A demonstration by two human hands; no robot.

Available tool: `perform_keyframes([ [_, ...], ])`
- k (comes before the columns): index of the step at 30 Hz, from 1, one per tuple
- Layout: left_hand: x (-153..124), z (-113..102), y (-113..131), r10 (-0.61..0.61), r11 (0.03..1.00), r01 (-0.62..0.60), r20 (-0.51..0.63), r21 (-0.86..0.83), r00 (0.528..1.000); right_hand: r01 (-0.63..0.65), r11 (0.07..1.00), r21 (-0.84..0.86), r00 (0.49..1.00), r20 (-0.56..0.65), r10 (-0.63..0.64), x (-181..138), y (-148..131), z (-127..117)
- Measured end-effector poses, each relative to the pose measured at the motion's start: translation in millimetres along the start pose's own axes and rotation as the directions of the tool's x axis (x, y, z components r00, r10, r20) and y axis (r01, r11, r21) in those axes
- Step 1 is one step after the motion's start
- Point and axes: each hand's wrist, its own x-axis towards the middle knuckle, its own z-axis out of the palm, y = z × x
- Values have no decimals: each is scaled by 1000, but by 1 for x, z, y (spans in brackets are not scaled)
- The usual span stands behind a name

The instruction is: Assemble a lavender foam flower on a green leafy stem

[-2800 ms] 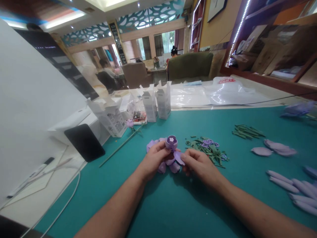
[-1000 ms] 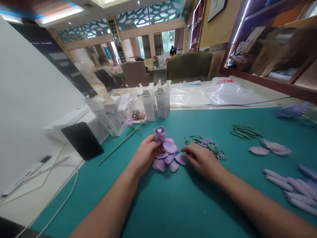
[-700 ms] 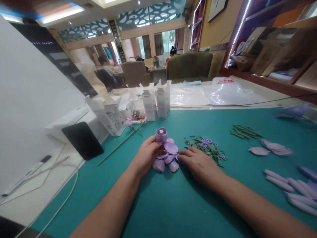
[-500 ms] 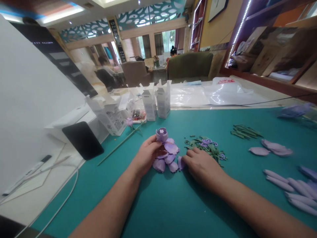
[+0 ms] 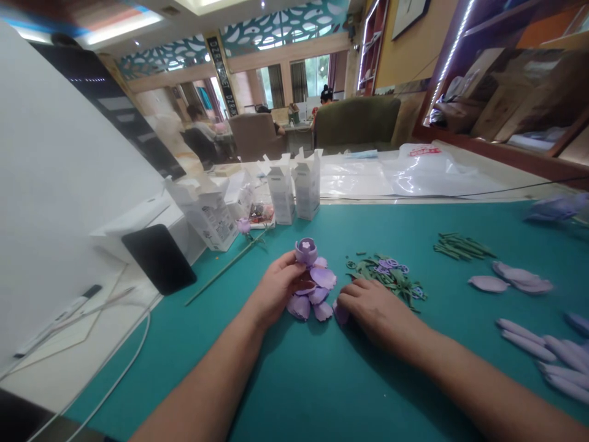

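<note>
A purple foam flower bud (image 5: 306, 250) stands above a small heap of loose purple petals (image 5: 317, 294) on the teal mat (image 5: 322, 380). My left hand (image 5: 276, 291) is closed on the bud's lower part. My right hand (image 5: 368, 307) rests on the mat just right of the heap, fingers curled, pinching one purple petal (image 5: 340, 312) at its fingertips.
Green and purple foam cutouts (image 5: 391, 276) lie right of my hands, green strips (image 5: 460, 245) further back, long purple petals (image 5: 543, 350) at the right edge. White cartons (image 5: 294, 187) stand at the mat's back; a stemmed flower (image 5: 239, 245) and a black tablet (image 5: 159, 258) lie left.
My right hand let go of the petal at the bud, dropped to the mat and drew a loose petal from the heap toward me. The left hand kept hold of the bud.
</note>
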Motion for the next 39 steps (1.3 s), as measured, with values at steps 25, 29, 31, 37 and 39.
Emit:
perform_keyframes([
  [25, 0, 1, -5, -70, 997, 69, 99, 13, 993, -166, 698, 697, 935, -114, 336, 2, 1, -15],
  [29, 0, -1, -4, -60, 997, 55, 132, 47, 989, -182, 412, 893, 926, 15, 377, 3, 0, -20],
  [31, 1, -2, -5, -71, 995, 60, 150, 79, 986, -178, 321, 930, 922, 43, 384, 4, -1, -26],
  [37, 3, -4, -7, -82, 984, 52, 171, 170, 982, -208, 200, 957, 908, 114, 402, 4, -5, -32],
  [39, 3, -3, -7, -81, 981, 47, 177, 191, 981, -215, 175, 961, 907, 130, 401, 4, -6, -28],
])
